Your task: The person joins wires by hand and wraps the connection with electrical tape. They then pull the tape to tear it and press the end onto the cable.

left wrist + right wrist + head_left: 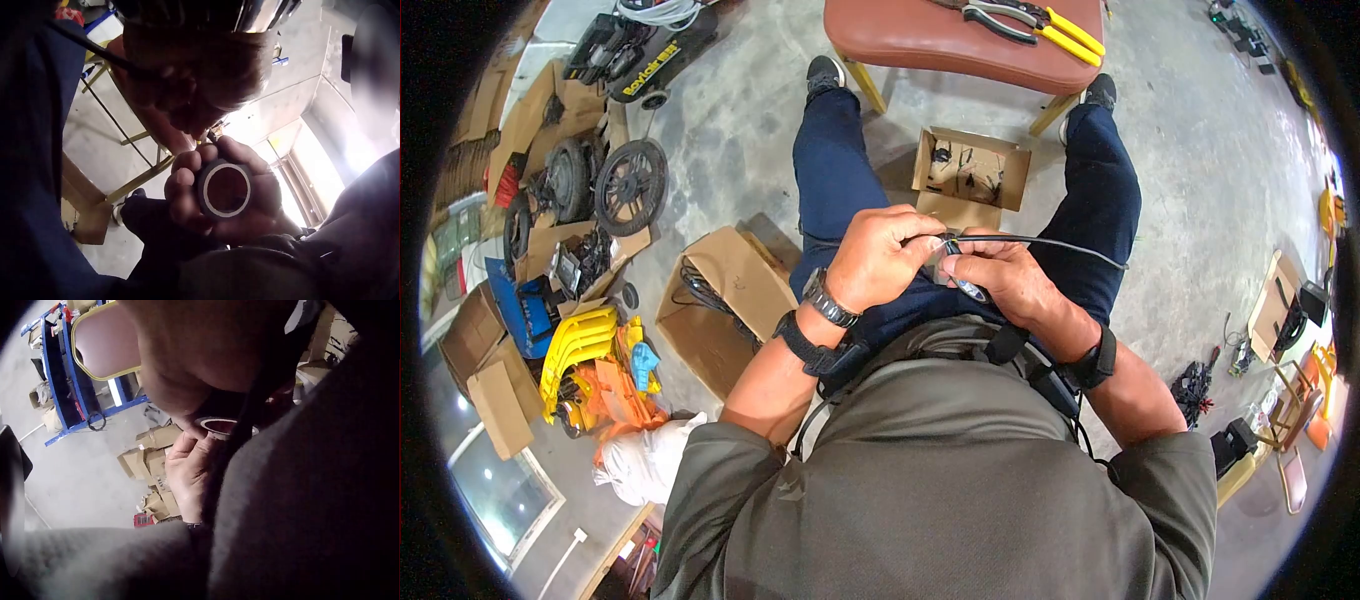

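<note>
A thin black cable (1055,241) runs sideways between the hands, over the lap. My left hand (872,258) pinches it between thumb and fingers near the join. A roll of black electrical tape (972,291) with a pale core is gripped in my right hand (1010,284), just below the cable. The left wrist view shows the roll's ring (249,189) facing the camera, with the right fingers (182,178) curled at its side. Where tape and cable meet, the fingers partly hide the spot.
A small open carton (1006,195) with wire pieces sits on the floor between the feet. Pliers (1010,22) lie on a brown padded stool (880,35) ahead. Left of the legs stands a larger carton (720,290) holding cables. Wheels (631,187) and yellow parts (580,350) lie farther left.
</note>
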`<state>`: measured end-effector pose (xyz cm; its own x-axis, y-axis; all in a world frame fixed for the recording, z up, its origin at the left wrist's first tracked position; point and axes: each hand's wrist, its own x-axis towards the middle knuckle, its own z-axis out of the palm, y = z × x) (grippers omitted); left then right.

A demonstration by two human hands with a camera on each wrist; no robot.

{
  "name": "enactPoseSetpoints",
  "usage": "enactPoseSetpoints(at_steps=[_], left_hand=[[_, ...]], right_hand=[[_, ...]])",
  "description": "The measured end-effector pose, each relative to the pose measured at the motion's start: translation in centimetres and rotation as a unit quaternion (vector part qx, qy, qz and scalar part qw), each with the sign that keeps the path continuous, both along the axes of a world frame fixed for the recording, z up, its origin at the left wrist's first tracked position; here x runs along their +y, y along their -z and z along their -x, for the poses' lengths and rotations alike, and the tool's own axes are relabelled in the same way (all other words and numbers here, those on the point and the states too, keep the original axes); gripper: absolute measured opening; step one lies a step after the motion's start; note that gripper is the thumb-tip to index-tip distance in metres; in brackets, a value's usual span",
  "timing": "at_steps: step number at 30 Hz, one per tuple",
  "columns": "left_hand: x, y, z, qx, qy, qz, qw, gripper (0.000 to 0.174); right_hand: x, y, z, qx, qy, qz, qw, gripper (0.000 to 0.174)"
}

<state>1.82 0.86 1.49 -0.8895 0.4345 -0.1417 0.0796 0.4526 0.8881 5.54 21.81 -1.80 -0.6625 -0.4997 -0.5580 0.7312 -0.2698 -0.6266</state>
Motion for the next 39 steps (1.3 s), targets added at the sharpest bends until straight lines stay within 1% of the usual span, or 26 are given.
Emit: enactPoseSetpoints(at_steps=[3, 4, 6, 7, 9, 12, 13, 16, 19, 21, 22, 25, 27, 29, 31, 32, 33, 36, 37, 39], left_hand=[[-0.1, -0.5, 0.0, -0.039, 0.002, -0.015, 0.999, 0.015], [-0.1, -0.7, 0.0, -0.056, 0.004, -0.02, 0.998, 0.015], [-0.4, -0.7, -0.4, -0.124, -0.001, -0.035, 0.992, 0.013], [-0.4, -0.6, -0.5, -0.158, -0.003, -0.042, 0.987, 0.013], [-0.4, -0.6, -0.8, -0.184, -0.016, -0.052, 0.981, 0.01], [-0.6, -0.3, -1.5, -0.22, -0.023, -0.06, 0.973, 0.008], [-0.7, -0.3, -1.8, -0.233, -0.022, -0.062, 0.97, 0.008], [-1.1, -0.4, -1.8, -0.245, -0.018, -0.053, 0.968, 0.009], [-1.0, -0.1, -1.1, -0.224, -0.031, -0.04, 0.973, 0.011], [-1.0, -0.5, -0.7, -0.215, -0.026, -0.037, 0.976, 0.012], [-0.9, -0.8, -0.7, -0.212, -0.026, -0.035, 0.976, 0.013], [-0.6, -0.9, -0.5, -0.195, -0.052, -0.039, 0.979, 0.014], [-0.6, -0.9, -0.5, -0.121, -0.05, -0.041, 0.991, 0.015], [-0.6, -1.3, -0.6, -0.06, -0.046, -0.02, 0.997, 0.015], [-0.4, -1.8, -0.7, -0.009, -0.037, 0.023, 0.999, 0.015], [-0.4, -1.8, -0.8, 0.01, -0.036, 0.022, 0.999, 0.015], [-0.5, -1.7, -1.0, 0.029, -0.034, 0.022, 0.999, 0.015], [-0.3, -1.2, -1.3, 0.075, -0.033, 0.015, 0.997, 0.015], [-0.4, -1.2, -1.3, 0.085, -0.024, 0.021, 0.996, 0.016], [-0.4, -1.1, -1.4, 0.108, -0.011, 0.034, 0.994, 0.016]], right_hand=[[0.2, 0.5, -0.2, 0.015, -0.025, -0.036, 0.999, 0.015], [0.0, 0.5, -0.3, 0.037, -0.017, -0.047, 0.998, 0.012], [-0.6, 0.4, -0.3, 0.081, -0.002, -0.069, 0.994, 0.012], [-0.5, 0.6, -0.3, 0.121, -0.022, -0.107, 0.987, 0.012], [-0.1, 1.2, 0.0, 0.196, -0.061, -0.18, 0.962, 0.012], [-0.1, 1.5, 0.4, 0.302, -0.069, -0.204, 0.929, 0.012], [-0.3, 1.2, 0.2, 0.285, -0.065, -0.186, 0.938, 0.012], [-0.2, 2.1, 0.2, 0.275, -0.094, -0.183, 0.939, 0.012], [-0.5, 2.0, 0.7, 0.279, -0.053, -0.187, 0.941, 0.016], [-0.1, 1.3, 1.0, 0.277, -0.071, -0.2, 0.937, 0.021], [0.0, 1.0, 0.9, 0.274, -0.081, -0.205, 0.936, 0.024], [-0.1, 0.3, 0.4, 0.253, -0.035, -0.181, 0.95, 0.043], [0.8, 0.4, 0.2, 0.308, -0.077, -0.264, 0.911, 0.054], [2.1, -1.7, 0.6, 0.356, -0.176, -0.348, 0.849, 0.06], [3.4, -2.5, 0.7, 0.351, -0.221, -0.318, 0.852, 0.052], [3.8, -3.0, 0.8, 0.348, -0.243, -0.304, 0.853, 0.049], [4.0, -4.1, 1.2, 0.321, -0.213, -0.218, 0.897, 0.033], [4.3, -7.1, 2.3, 0.22, -0.127, -0.15, 0.956, 0.024], [4.2, -7.4, 2.9, 0.286, -0.093, -0.198, 0.933, 0.021], [3.6, -6.6, 4.1, 0.396, -0.07, -0.251, 0.881, 0.02]])
